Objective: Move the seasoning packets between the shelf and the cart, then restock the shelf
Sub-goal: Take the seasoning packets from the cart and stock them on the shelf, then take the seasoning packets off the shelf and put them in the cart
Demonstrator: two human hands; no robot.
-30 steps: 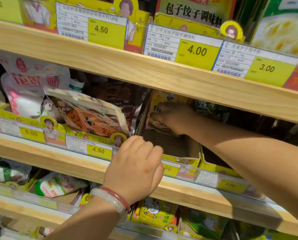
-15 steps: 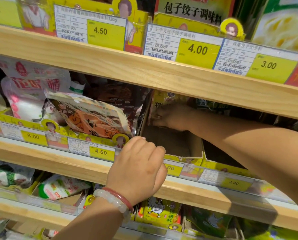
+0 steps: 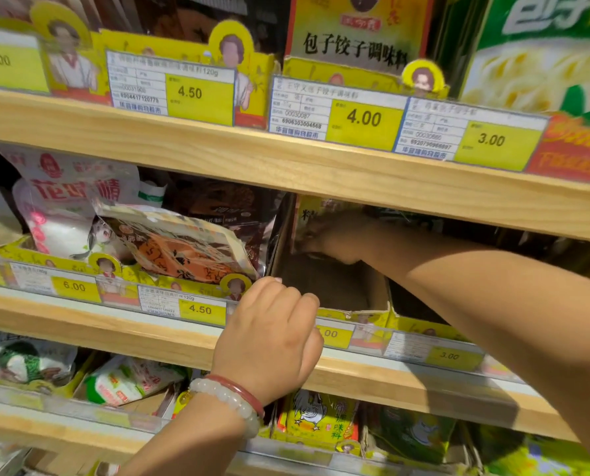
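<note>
The left hand [image 3: 269, 341], fingers curled, grips the pale wooden shelf edge [image 3: 149, 341]. Farther in, the right hand [image 3: 334, 238] reaches the upright yellow seasoning packets [image 3: 309, 214] at the brown cardboard tray's [image 3: 338, 290] rear; its grip cannot be told.

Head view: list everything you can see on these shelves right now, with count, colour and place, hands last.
Wooden shelves: three boards, light wood, stacked top to bottom.
Price tags: several, yellow and white, along the shelf fronts.
Cardboard tray: one, brown inside with yellow front, middle shelf centre, nearly empty.
Yellow seasoning packets: count unclear, at the tray's back.
Orange-brown packet: one, leaning forward, middle shelf left of the tray.
White and pink bag: one, middle shelf far left.
Chicken-print packet: one, yellow, bottom shelf.
Bracelets: two, white and red, left wrist.
Left hand: on the middle shelf's front edge.
Right hand: on the yellow packets inside the tray.
</note>
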